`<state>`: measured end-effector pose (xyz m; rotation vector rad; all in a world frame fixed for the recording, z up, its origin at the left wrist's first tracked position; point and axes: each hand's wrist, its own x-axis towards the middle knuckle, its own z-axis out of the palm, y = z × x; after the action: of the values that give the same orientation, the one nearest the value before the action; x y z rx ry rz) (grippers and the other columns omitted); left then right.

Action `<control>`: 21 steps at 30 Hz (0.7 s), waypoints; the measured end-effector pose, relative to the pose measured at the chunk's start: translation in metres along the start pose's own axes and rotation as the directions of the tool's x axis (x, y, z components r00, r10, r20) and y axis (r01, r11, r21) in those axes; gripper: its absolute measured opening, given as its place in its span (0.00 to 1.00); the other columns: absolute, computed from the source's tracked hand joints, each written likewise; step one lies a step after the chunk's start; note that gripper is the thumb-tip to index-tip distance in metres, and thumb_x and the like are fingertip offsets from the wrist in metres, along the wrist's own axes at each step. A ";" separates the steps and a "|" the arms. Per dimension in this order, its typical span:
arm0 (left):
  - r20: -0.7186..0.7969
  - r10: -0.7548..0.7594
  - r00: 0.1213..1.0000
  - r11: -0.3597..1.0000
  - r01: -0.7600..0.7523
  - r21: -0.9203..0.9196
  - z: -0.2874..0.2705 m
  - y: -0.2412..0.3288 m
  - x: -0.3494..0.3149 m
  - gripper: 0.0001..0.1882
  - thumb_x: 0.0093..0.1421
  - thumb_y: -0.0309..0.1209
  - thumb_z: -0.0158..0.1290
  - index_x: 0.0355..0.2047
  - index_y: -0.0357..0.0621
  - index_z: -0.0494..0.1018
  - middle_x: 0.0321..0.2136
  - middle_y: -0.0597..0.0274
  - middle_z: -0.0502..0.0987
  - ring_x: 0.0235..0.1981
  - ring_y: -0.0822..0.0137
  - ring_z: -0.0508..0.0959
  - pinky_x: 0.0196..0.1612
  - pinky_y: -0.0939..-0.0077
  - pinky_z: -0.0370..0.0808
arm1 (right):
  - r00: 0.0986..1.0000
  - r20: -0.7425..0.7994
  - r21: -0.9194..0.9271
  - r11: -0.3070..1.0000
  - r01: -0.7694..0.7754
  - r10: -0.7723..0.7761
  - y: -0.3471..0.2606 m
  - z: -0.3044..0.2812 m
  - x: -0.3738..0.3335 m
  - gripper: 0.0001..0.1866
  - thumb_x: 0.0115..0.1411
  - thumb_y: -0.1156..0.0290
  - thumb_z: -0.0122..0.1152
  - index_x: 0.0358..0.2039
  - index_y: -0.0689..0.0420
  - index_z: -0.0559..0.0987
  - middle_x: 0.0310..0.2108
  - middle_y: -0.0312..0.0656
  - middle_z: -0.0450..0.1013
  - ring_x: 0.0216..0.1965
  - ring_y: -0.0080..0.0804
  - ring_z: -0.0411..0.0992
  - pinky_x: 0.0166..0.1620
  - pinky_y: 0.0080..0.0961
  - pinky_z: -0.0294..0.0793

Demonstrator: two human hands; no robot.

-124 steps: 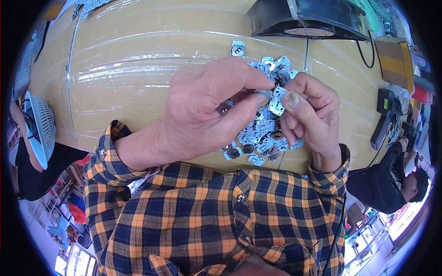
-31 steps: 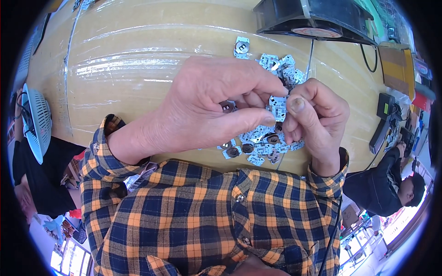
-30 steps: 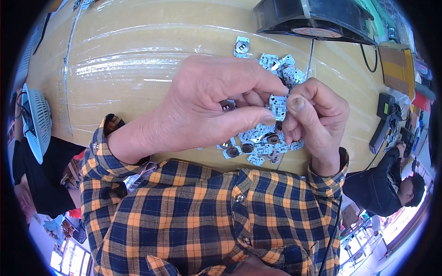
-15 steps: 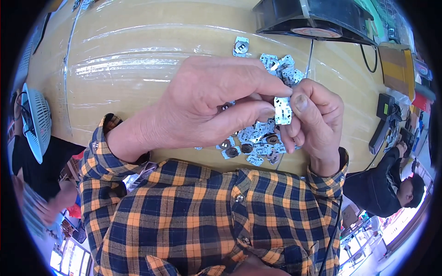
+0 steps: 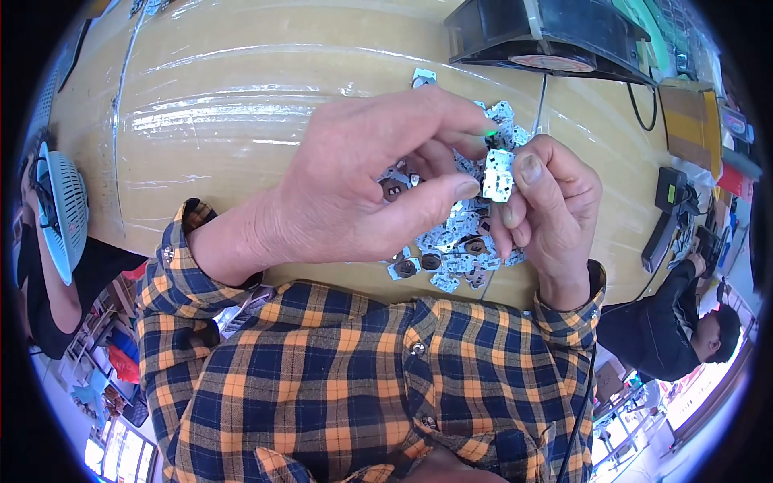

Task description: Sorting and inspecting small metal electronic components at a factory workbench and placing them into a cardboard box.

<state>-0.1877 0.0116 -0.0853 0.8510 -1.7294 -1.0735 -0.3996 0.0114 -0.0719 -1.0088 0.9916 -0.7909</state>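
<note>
My right hand (image 5: 555, 193) pinches a small white circuit board (image 5: 498, 177) dotted with dark components between thumb and fingers. Close to its left side is my left hand (image 5: 378, 169), thumb and index finger spread apart with nothing visible between them. A small green light (image 5: 491, 134) glows by the left index fingertip, just above the board. Beneath both hands lies a loose pile of similar circuit boards (image 5: 451, 233), several carrying round coin cells (image 5: 431, 262). My hands hide part of the pile. One more board (image 5: 423, 76) lies apart, beyond my left hand.
A black fan-like device (image 5: 555, 40) stands at the far right of the plastic-covered table (image 5: 217, 105). Farther right are a cardboard box (image 5: 688, 121) and a black handheld device (image 5: 667, 209). A light-blue basket (image 5: 68, 213) is at the left, held by another person. Another person (image 5: 660, 338) sits at right.
My left thumb and index finger have parted and come off the board. The board has shifted slightly up in my right hand, and a green light now shows. At left, the other person's arm has moved.
</note>
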 end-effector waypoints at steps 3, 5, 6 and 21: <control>-0.014 0.011 1.000 0.999 -0.010 0.049 -0.004 0.000 0.001 0.15 0.51 0.21 0.62 0.41 0.36 0.75 0.30 0.58 0.79 0.26 0.74 0.79 0.30 0.83 0.75 | 1.000 -0.017 -0.014 1.000 -0.009 0.008 0.000 0.000 0.001 0.13 0.68 0.69 0.48 0.29 0.63 0.69 0.14 0.35 0.66 0.09 0.15 0.58 0.11 0.15 0.64; -0.003 0.047 0.999 0.994 -0.046 0.102 -0.004 0.001 0.001 0.16 0.49 0.22 0.64 0.39 0.36 0.75 0.29 0.58 0.79 0.25 0.74 0.79 0.28 0.83 0.74 | 1.000 -0.003 -0.019 1.000 -0.001 0.001 0.000 0.000 -0.001 0.12 0.68 0.69 0.48 0.29 0.63 0.69 0.14 0.35 0.66 0.09 0.15 0.58 0.12 0.16 0.65; 0.018 0.071 0.997 0.990 -0.073 0.121 -0.004 0.002 0.002 0.16 0.48 0.22 0.65 0.38 0.37 0.75 0.26 0.59 0.79 0.24 0.73 0.79 0.26 0.83 0.73 | 1.000 0.011 -0.025 1.000 0.006 -0.006 0.001 0.000 -0.001 0.12 0.68 0.69 0.48 0.29 0.63 0.69 0.14 0.35 0.66 0.09 0.15 0.58 0.12 0.16 0.65; 0.028 0.226 0.974 0.939 -0.225 0.261 -0.003 0.000 0.000 0.10 0.46 0.22 0.64 0.29 0.39 0.75 0.19 0.62 0.75 0.16 0.69 0.77 0.17 0.79 0.67 | 1.000 0.026 -0.095 0.995 0.005 -0.002 -0.003 0.004 0.001 0.11 0.68 0.70 0.48 0.29 0.62 0.69 0.14 0.35 0.64 0.09 0.16 0.58 0.12 0.16 0.62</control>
<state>-0.1853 0.0106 -0.0845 0.7896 -1.9426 -0.7000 -0.3963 0.0107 -0.0681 -1.1007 1.0136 -0.7375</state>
